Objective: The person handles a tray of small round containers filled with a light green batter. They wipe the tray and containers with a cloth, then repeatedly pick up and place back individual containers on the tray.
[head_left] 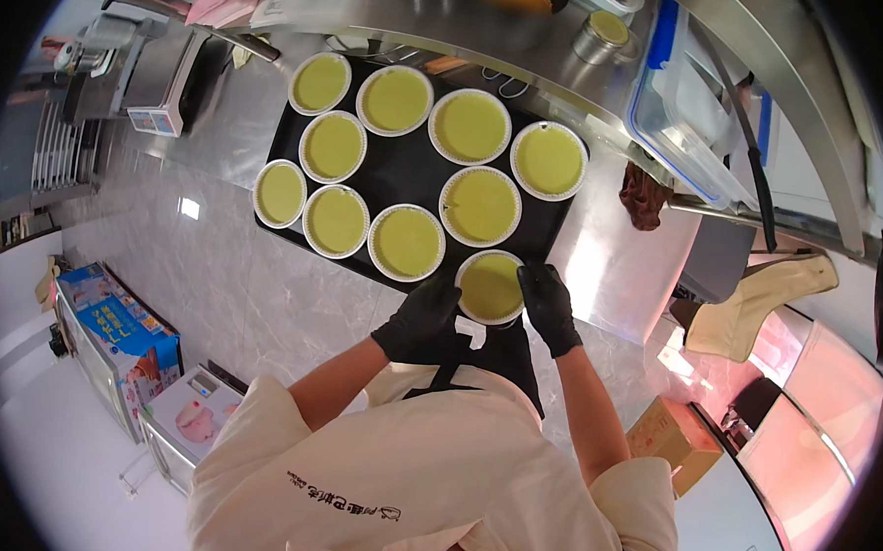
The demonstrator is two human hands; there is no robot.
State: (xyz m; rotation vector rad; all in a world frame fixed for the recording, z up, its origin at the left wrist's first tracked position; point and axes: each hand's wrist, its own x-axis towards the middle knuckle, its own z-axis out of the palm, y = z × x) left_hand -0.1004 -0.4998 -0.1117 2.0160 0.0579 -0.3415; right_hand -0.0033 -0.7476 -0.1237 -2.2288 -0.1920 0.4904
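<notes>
My left hand [423, 313] and my right hand [549, 304], both in black gloves, grip a round white paper baking cup [490, 286] from its two sides. It holds a smooth yellow-green filling and sits at the near right end of a black baking tray [409, 167]; whether it touches the tray cannot be told. Several similar filled cups stand on the tray, among them one with a small dark notch at its edge [481, 207] just beyond my hands, and another [407, 243] to the left. Bare tray surface shows in the middle.
A stainless steel worktable [227, 111] carries the tray. Behind runs a raised steel shelf [496, 45] with a metal cup [603, 39] and a blue-edged clear plastic container [677, 116]. A brown cloth [643, 196] hangs at right; a scale [162, 79] stands left. A cardboard box [674, 441] is lower right.
</notes>
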